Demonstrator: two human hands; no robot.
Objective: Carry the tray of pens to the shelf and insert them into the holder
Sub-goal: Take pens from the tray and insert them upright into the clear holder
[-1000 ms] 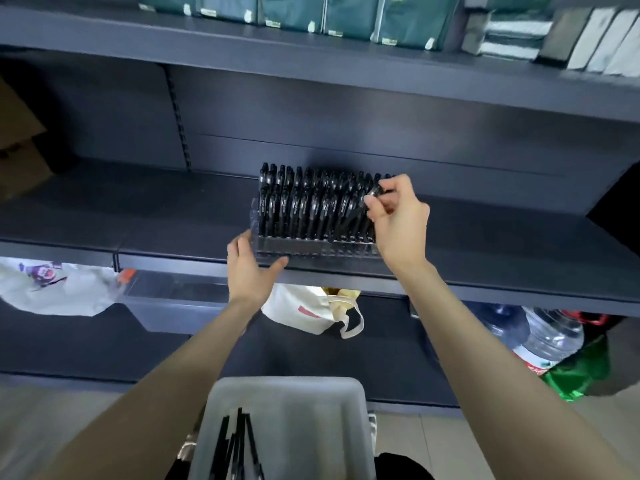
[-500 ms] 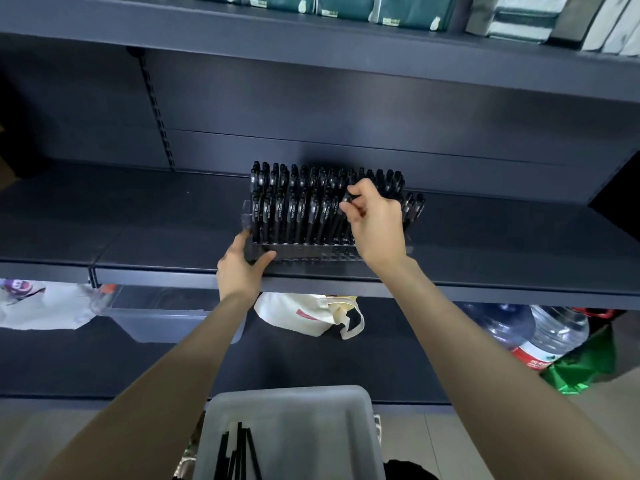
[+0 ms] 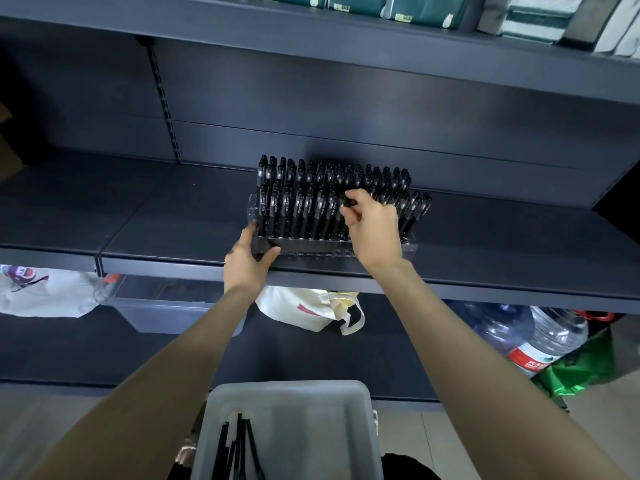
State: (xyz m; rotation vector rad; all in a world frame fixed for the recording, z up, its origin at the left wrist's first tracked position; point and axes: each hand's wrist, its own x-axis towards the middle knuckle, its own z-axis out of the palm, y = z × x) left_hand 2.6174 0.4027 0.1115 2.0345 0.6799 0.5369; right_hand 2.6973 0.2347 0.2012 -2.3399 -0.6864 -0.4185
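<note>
A clear pen holder (image 3: 311, 249) packed with several upright black pens stands on the dark middle shelf (image 3: 173, 233). My left hand (image 3: 247, 265) grips the holder's front left corner, thumb along its front face. My right hand (image 3: 372, 226) pinches the cap end of one black pen (image 3: 348, 202) over the holder's front rows, right of centre. The pen's lower part is hidden behind my fingers. A grey tray (image 3: 311, 410) sits low in front of me with several loose black pens (image 3: 239, 448) lying in its left half.
Green packs and boxes fill the top shelf (image 3: 381, 39). Under the middle shelf lie a clear bin (image 3: 166, 313), a white cloth bag (image 3: 311, 311), a printed bag at the left, and water jugs (image 3: 540, 341) with a green bag at the right.
My right hand has come down and left with the pen, from the holder's upper right to its front rows. My left hand stays on the front left corner.
</note>
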